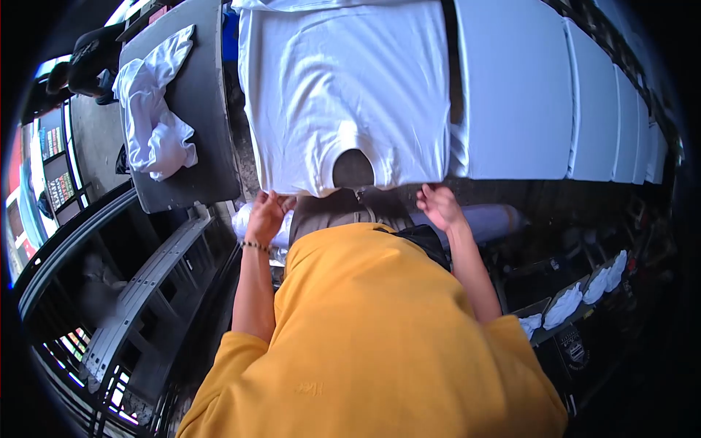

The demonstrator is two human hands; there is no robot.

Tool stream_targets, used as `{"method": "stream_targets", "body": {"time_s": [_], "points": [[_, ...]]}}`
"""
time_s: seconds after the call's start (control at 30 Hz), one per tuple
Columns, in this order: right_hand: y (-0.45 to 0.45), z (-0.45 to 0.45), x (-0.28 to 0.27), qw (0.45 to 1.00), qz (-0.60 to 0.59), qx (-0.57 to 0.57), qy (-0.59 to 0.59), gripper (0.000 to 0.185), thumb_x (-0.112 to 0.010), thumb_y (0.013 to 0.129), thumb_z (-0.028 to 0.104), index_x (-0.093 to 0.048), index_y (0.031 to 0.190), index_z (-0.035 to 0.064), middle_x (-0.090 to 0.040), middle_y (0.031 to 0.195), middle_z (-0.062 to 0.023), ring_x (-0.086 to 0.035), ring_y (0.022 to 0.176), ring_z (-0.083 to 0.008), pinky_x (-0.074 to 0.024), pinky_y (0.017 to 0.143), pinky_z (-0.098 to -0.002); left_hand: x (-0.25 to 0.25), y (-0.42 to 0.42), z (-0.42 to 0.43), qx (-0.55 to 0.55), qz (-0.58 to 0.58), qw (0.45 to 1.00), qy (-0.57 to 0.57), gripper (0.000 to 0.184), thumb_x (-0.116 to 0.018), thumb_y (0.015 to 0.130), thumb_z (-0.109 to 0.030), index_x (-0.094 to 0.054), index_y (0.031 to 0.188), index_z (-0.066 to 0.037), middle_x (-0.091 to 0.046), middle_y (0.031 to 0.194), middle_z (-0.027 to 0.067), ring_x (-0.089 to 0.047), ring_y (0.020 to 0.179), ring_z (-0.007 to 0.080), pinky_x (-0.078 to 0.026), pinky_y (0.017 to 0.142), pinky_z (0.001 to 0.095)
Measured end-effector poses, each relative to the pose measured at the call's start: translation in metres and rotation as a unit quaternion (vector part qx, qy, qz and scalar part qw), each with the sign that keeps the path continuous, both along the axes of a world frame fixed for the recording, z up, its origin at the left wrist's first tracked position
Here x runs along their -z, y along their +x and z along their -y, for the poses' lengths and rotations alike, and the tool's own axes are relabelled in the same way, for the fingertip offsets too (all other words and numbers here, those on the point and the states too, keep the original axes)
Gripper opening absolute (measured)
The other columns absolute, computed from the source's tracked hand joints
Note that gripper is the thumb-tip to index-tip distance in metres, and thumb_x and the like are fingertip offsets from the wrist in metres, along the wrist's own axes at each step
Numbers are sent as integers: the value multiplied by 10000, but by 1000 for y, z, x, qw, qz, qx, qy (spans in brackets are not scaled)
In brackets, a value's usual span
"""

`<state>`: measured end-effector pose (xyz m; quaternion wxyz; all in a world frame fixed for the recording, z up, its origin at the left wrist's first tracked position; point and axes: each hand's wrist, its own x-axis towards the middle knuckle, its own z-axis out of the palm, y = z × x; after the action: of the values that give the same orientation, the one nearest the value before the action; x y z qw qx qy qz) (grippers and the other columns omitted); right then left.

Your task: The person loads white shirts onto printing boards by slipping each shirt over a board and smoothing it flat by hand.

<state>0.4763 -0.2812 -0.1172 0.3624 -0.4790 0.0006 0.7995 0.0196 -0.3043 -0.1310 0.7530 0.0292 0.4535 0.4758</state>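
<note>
White shirt (292,95), far end beyond the top edge

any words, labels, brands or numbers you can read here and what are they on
Nothing reads with certainty.
Yellow shirt: small stitched lettering, too faint.
Signs at far left: turned sideways, too blurred.
Crest at lower right: any wording too small.
White T-shirt: none visible.

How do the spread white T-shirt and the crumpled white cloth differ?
The spread white T-shirt lies mostly flat; the crumpled white cloth is bunched. The T-shirt shows a neck opening; the cloth, none clearly. The left hand and right hand are at the T-shirt's near edge; neither touches the cloth. Both are white.
</note>
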Motion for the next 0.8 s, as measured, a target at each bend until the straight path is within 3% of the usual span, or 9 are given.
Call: {"method": "stream_targets", "body": {"time_s": [0.07,0.17,0.23,0.33,0.5,0.57,0.8], "points": [[-2,2,16,999,-15,39,28,125,-718,915,124,-646,1001,69,-617,873,3,-585,793,-123,-438,659,-287,16,1,1,-59,15,998,12,240,-603,998,-159,-536,1219,-95,-676,1148,75,-650,1071,251,-503,975,454],[-11,6,21,997,-2,60,55,109,-739,901,121,-651,960,94,-633,856,6,-587,762,-119,-452,648,-279,40,2,16,-106,45,993,35,115,-637,978,-144,-617,1083,-100,-693,1084,60,-649,1061,238,-497,1002,437],[-15,8,22,995,5,66,71,107,-742,903,137,-650,953,110,-633,856,18,-585,745,-108,-458,642,-272,29,13,14,-137,18,990,38,31,-646,971,-130,-640,962,-101,-695,1056,55,-655,1032,231,-505,999,426],[-21,12,16,993,28,75,86,103,-736,913,168,-639,925,137,-630,849,26,-578,727,-85,-465,635,-263,25,19,13,-163,20,982,95,37,-646,969,-110,-625,941,-95,-697,1039,61,-657,1021,238,-504,1002,415],[-27,14,7,989,63,86,101,132,-739,910,208,-631,915,133,-659,832,3,-588,693,-76,-474,607,-260,6,26,1,-221,-74,972,6,130,-676,918,-2,-564,980,-25,-671,920,98,-678,874,200,-592,848,345],[-28,16,6,988,78,90,99,125,-732,910,207,-632,918,132,-682,836,-14,-598,679,-74,-478,581,-260,-3,26,0,-215,-100,971,-3,134,-681,916,-9,-567,984,-24,-671,917,95,-676,863,200,-589,851,350],[-34,16,-1,980,114,150,67,96,-710,897,142,-621,924,119,-667,841,-17,-625,726,-110,-519,668,-300,-20,18,0,-203,-174,963,-19,160,-713,897,-41,-563,954,-37,-663,854,73,-678,809,177,-605,783,376]]}}
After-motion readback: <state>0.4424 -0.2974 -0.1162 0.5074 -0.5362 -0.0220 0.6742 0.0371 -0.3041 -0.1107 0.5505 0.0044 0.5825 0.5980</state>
